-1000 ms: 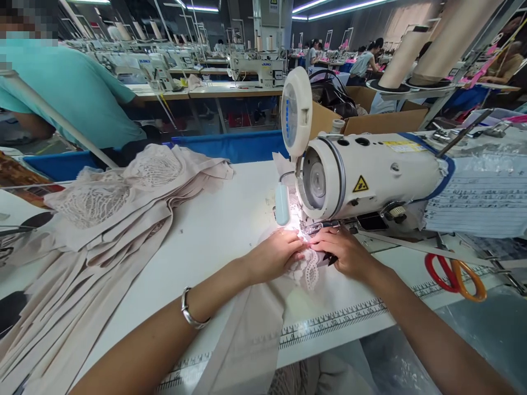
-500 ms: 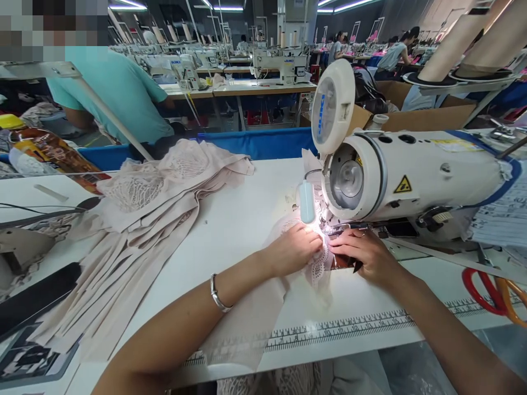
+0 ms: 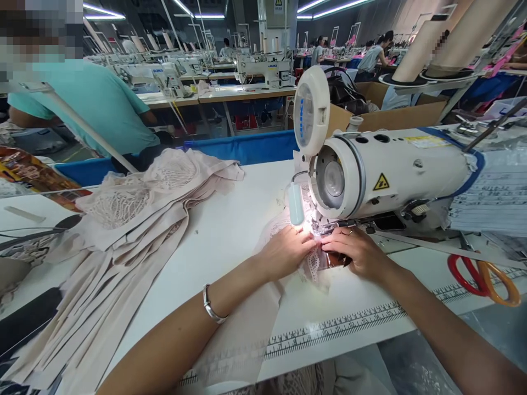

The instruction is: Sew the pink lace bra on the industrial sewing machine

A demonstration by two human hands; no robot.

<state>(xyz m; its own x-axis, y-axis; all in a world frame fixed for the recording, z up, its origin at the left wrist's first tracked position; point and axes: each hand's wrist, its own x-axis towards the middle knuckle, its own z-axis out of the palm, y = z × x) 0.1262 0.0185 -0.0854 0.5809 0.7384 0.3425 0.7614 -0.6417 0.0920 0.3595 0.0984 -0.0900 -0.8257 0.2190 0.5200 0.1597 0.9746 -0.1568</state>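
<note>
- Thin pale cloth (image 3: 247, 334) goes under the left arm to the near edge. The arm could pin it down and make it tug.
- The left hand (image 3: 285, 253) lies on the lace cloth (image 3: 314, 266), fingers close together. I can't tell if they pinch it.
- The right hand (image 3: 362, 253) has bent fingers, close together, with tips at the lace's right side. I can't tell if they pinch.
- The lace sits at the near left end of the sewing machine (image 3: 395, 170). Fingertips are so close to its metal parts that a slip might hurt them. Uneven pushing might bunch the lace.
- The white table (image 3: 230, 230) has a ruler strip (image 3: 329, 332) along its near edge, scissors (image 3: 486, 280) at right and a cloth pile (image 3: 164, 219) at left.
- Past it, a person in a teal shirt (image 3: 94, 104) is at left, a cardboard box (image 3: 403, 116) at right.
- Farther off are more sewing machines (image 3: 263, 71).
</note>
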